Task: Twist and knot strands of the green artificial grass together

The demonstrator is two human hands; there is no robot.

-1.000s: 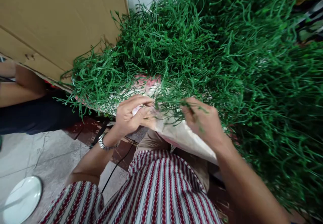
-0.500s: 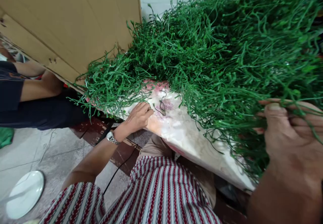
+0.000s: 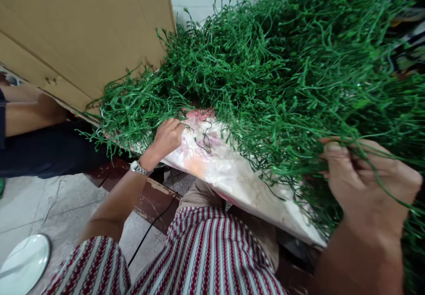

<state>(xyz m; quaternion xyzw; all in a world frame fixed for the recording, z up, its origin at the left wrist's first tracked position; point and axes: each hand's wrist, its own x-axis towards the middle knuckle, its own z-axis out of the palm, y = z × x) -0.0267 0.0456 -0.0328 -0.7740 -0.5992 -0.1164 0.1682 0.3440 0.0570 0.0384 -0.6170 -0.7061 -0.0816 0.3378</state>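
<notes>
We see the green stems point(image 3: 252, 78) piled in a tangled heap along the cloth point(image 3: 229, 175) on the desk point(image 3: 154, 199), from beside the brown panel point(image 3: 83, 29) to the picture's right edge. Our right hand point(image 3: 368, 171) reaches into the near side of the heap, its grip narrow, the thumb close to bent fingers; 1 long stem runs across the back of it. Our left hand point(image 3: 168, 135), above the wrist with the watch point(image 3: 139, 168), rests by the smaller left part of the heap, its fingers curled down toward the cloth. Just beside it, between the 2 hands, a few loose stems point(image 3: 206, 141) lie on the pale cloth. We judge the step in hand as sorting through or drawing at stems on the right; any pull there calls for a light pinch and a slow draw, since the strands cross and could drag their neighbours. Our left fingertips are hidden, so we cannot tell whether that grip holds anything; on the right, stems and fingers cover the contact, and we cannot tell whether it is closed on a stem. The heap is cut off at the right edge, and the other person's arm point(image 3: 33, 113) shows only in part.
</notes>
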